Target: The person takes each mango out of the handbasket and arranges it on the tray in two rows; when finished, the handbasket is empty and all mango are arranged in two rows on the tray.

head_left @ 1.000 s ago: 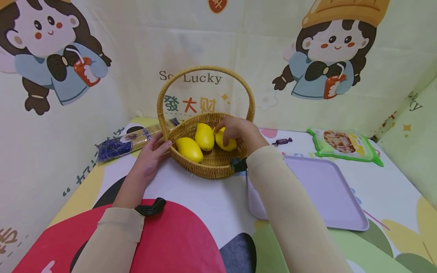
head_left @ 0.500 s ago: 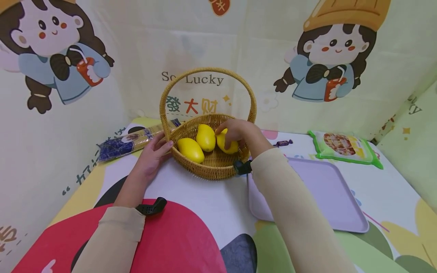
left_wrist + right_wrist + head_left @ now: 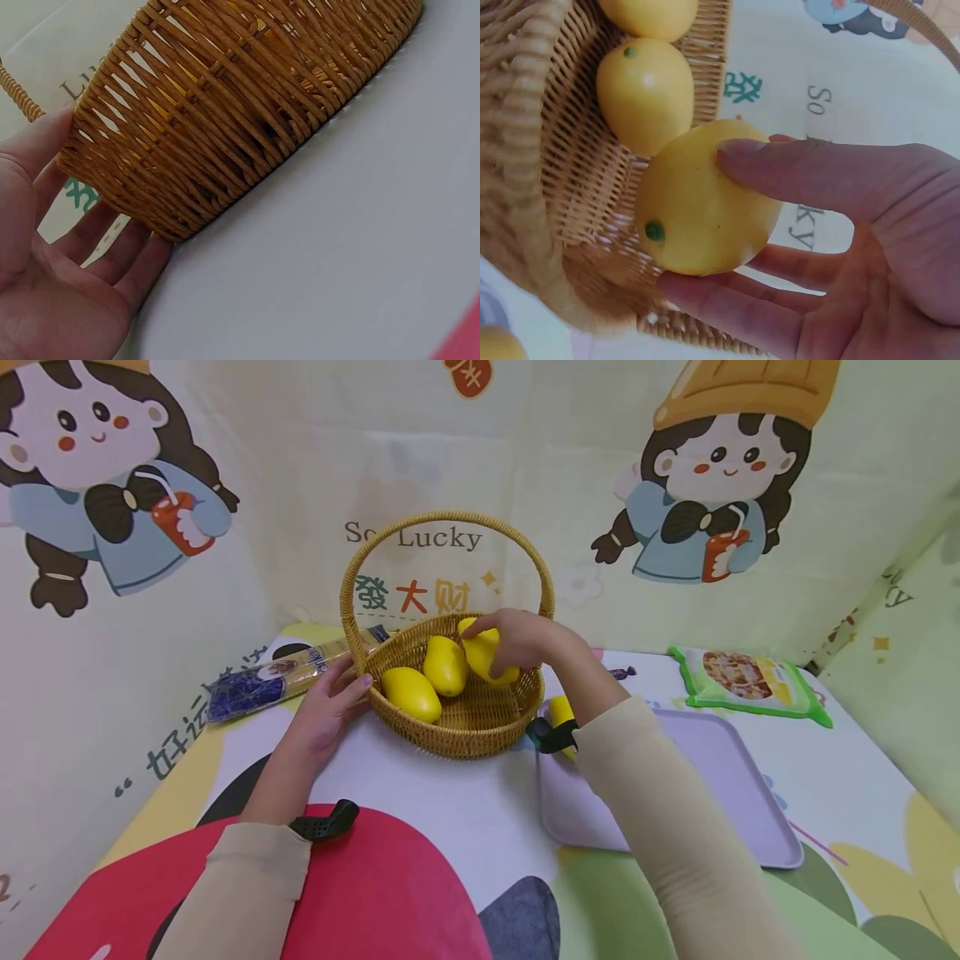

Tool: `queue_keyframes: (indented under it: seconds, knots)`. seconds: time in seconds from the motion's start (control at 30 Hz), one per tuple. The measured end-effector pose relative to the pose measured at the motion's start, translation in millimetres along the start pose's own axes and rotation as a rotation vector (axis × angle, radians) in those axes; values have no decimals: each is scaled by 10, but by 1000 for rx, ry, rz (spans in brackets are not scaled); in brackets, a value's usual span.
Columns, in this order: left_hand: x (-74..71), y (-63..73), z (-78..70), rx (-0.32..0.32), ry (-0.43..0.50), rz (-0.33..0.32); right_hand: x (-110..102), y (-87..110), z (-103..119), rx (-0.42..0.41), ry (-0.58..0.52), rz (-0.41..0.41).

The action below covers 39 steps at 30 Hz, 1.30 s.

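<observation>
My right hand (image 3: 517,639) pinches a yellow mango (image 3: 705,199) between thumb and fingers, tilted above the right side of the wicker basket (image 3: 465,743). In the right wrist view its green stem spot faces the camera. Two more mangoes lie in the basket, one mango (image 3: 446,666) in the middle and another mango (image 3: 411,694) at the left. My left hand (image 3: 322,710) holds the basket's left end. In the left wrist view its thumb is at the rim and its fingers lie against the woven side.
Partly behind my right wrist, another yellow fruit (image 3: 559,710) lies at the lilac tray's (image 3: 720,777) left edge. A pasta packet (image 3: 277,681) lies left of the basket. A wrapped candy (image 3: 622,673) and a green-edged food packet (image 3: 750,685) lie at the back right. The basket's tall handle (image 3: 450,517) arches overhead.
My right hand has lifted the right-hand mango from its place and tilted it upright. As the right arm shifted, the yellow fruit by the tray came into sight. My left hand stays on the basket.
</observation>
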<state>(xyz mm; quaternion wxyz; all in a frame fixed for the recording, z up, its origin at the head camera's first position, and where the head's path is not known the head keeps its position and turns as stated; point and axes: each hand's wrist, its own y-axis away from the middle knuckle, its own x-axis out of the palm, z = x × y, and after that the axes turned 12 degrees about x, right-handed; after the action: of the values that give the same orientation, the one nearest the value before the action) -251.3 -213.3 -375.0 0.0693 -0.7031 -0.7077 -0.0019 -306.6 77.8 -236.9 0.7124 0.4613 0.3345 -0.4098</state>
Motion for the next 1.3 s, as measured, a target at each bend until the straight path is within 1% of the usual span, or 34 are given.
queue_keyframes:
  seconds: [0.3,0.57,0.8,1.07,1.3]
  knots:
    - [7,12,-7,-5,1,9,-75,250,-148,-93,24,-70]
    - [-14,32,-7,-5,6,11,-87,451,-174,-184,32,-114]
    - [-10,9,2,-3,1,9,-121,674,-220,-209,28,-130]
    - [-4,11,8,1,5,14,-181,853,-378,-262,47,-138]
    - [-17,-18,12,0,5,10,-220,979,-560,-258,-6,-180]
